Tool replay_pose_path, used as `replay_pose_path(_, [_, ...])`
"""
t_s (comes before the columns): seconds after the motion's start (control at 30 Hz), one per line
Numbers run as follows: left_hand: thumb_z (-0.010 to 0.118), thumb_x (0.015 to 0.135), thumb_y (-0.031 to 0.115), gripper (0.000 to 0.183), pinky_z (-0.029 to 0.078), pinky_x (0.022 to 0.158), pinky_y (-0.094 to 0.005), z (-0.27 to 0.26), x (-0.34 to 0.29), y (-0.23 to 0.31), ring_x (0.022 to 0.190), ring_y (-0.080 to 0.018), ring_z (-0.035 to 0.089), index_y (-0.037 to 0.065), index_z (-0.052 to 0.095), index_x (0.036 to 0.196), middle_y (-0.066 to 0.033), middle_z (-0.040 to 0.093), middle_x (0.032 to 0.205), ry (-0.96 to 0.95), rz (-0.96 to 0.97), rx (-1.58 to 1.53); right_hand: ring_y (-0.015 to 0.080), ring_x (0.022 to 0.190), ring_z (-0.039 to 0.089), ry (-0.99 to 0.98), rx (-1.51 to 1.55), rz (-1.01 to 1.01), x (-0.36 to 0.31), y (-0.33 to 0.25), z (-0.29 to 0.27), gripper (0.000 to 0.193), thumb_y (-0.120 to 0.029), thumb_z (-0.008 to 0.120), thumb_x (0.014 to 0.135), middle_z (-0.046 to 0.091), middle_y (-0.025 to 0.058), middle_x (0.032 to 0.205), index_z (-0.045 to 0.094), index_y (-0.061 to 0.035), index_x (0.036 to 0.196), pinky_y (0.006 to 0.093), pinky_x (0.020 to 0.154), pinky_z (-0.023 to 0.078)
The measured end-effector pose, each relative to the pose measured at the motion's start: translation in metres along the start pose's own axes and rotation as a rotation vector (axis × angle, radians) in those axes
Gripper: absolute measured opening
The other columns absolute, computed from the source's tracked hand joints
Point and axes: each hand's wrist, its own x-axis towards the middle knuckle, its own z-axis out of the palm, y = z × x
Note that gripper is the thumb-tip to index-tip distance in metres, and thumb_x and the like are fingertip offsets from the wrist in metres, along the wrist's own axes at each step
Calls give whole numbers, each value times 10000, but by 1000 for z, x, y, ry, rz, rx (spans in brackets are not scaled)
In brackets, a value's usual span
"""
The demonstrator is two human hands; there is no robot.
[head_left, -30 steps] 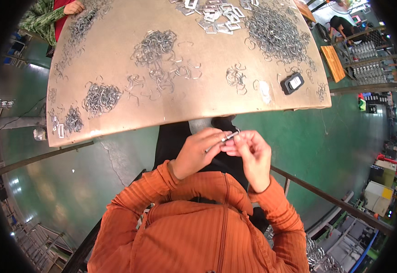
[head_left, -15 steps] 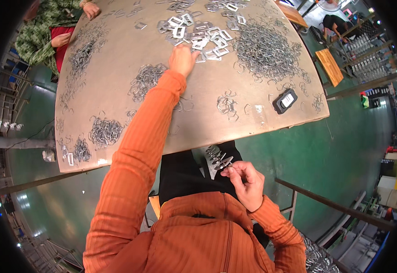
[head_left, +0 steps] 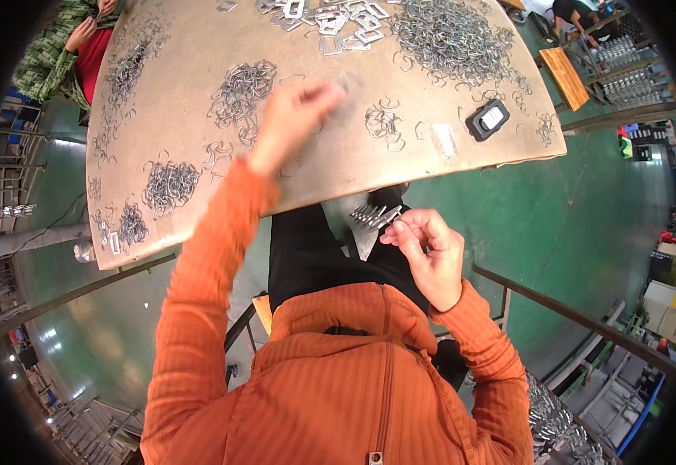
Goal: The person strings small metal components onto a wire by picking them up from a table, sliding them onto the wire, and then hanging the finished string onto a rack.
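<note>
Over the table (head_left: 229,163), my left hand (head_left: 291,116) is smeared by motion. Its fingertips pinch a blurred, flat silver piece that looks like one of the rectangular metal frames (head_left: 330,22) heaped at the far side. Down by my lap, my right hand (head_left: 431,248) is closed, thumb against fingers, at the end of a row of small metal pieces (head_left: 374,217). What exactly lies between those fingertips is partly hidden. Behind the row is a pale flat plate (head_left: 365,244). Left of my left hand lies a pile of bent wire hooks (head_left: 239,93).
A large heap of wire hooks (head_left: 450,39) lies far right, with smaller piles (head_left: 384,122) nearer. A black box with a white label (head_left: 486,120) stands near the right edge. A co-worker in a green patterned sleeve (head_left: 47,54) sits far left. Metal bars run beside me.
My left hand has drawn back from the heap of frames toward me, now with a flat metal piece. My right hand stays by the row. The view has shifted, so the table sits higher.
</note>
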Motion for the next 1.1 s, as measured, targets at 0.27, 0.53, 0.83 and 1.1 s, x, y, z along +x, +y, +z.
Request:
replay_pose_path(0.27, [651, 841, 25, 167, 536, 624, -228, 48, -118, 31, 722, -88, 615, -31, 626, 996, -66, 659, 854, 18, -156, -482, 112, 730, 653, -33, 3, -19, -4, -1, 5, 78, -16, 589, 885, 647, 77, 806, 551, 42, 922, 232, 642, 532])
replay_pose_path(0.53, [646, 838, 2, 141, 538, 626, -237, 54, -124, 32, 720, -86, 609, -28, 617, 973, -54, 646, 838, 108, -110, -502, 101, 671, 639, -11, -180, -108, -4, -6, 8, 84, -20, 614, 868, 643, 70, 755, 560, 29, 909, 226, 593, 513])
replay_pose_path(0.83, [663, 804, -16, 150, 489, 591, -194, 49, -135, 26, 710, -57, 587, -9, 654, 954, -50, 639, 856, 110, 137, -287, 102, 617, 618, -3, -255, -89, -5, 8, 19, 61, -16, 633, 851, 641, 60, 723, 585, 9, 880, 245, 561, 498])
replay_pose_path(1.1, [661, 811, 41, 144, 476, 601, -250, 53, -146, -18, 687, -130, 599, 21, 668, 954, -58, 646, 841, 83, 162, -201, 67, 583, 532, -277, -189, 174, 51, -10, -11, 154, -91, 613, 887, 596, 41, 754, 584, 51, 941, 212, 510, 462])
